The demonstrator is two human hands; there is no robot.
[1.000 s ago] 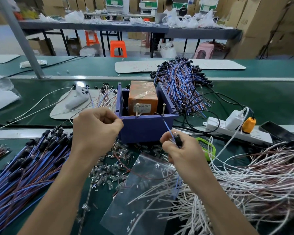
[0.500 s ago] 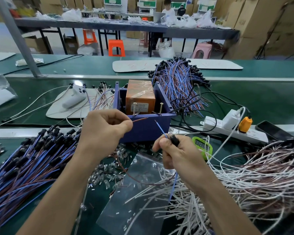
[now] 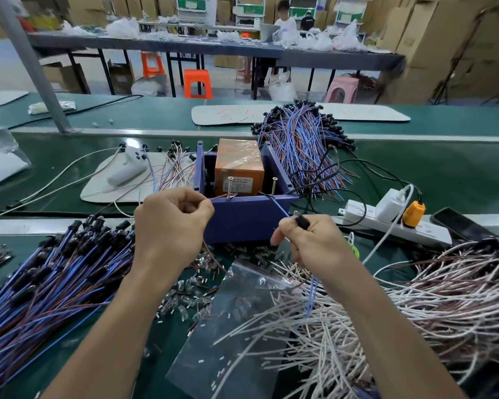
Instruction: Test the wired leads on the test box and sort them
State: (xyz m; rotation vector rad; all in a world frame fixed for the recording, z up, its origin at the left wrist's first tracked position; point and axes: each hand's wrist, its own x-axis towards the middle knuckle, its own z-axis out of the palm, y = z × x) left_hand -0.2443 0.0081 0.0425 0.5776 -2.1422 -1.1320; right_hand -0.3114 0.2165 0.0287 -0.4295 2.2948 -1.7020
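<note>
The purple test box stands mid-table with an orange block inside and two upright screws on its front rim. My left hand pinches a brown wire end whose tip touches the left screw. My right hand grips the lead's black holder and its blue wire, whose tip reaches the right screw. The blue wire hangs down below my right hand.
A pile of blue and brown leads lies at the left, another behind the box, white and brown leads at the right. A plastic bag, loose clear LEDs, a power strip and phone lie nearby.
Both hands moved the two wire ends forward onto the two screws on the box's rim; earlier the ends were held short of them.
</note>
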